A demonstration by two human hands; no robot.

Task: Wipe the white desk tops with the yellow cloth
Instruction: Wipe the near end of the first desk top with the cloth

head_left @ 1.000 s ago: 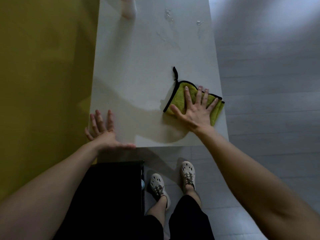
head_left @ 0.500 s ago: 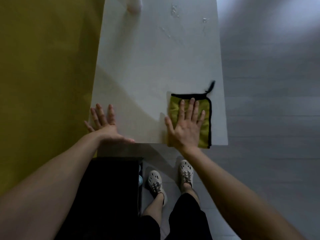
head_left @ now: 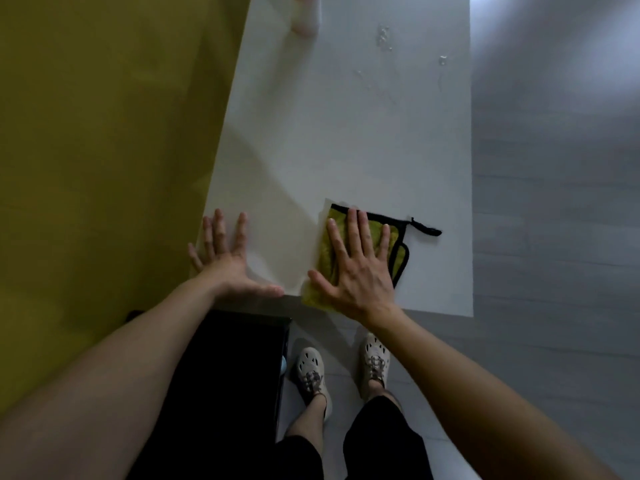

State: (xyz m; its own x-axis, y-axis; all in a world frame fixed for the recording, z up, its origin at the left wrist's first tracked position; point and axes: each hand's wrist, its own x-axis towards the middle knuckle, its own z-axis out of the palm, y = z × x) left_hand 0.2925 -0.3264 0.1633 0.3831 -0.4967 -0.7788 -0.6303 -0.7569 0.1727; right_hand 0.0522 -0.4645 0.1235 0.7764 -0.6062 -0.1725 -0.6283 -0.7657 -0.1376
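The white desk top (head_left: 346, 150) runs away from me, its near edge just ahead of my feet. A folded yellow cloth (head_left: 334, 261) with black trim and a black loop lies at the near edge, one corner hanging slightly over it. My right hand (head_left: 356, 268) presses flat on the cloth with fingers straight and spread. My left hand (head_left: 225, 258) rests flat on the desk's near left corner, fingers straight, holding nothing. Water drops (head_left: 384, 38) glisten on the far part of the desk.
A yellow wall (head_left: 104, 150) borders the desk on the left. A pale object (head_left: 306, 15) stands at the desk's far end. A black cabinet (head_left: 225, 375) sits below the near left corner. Grey floor (head_left: 554, 237) lies to the right.
My right hand has slid the cloth from the desk's right edge leftward along the near edge, toward my left hand. The cloth's loop now trails to the right. The left hand stayed put.
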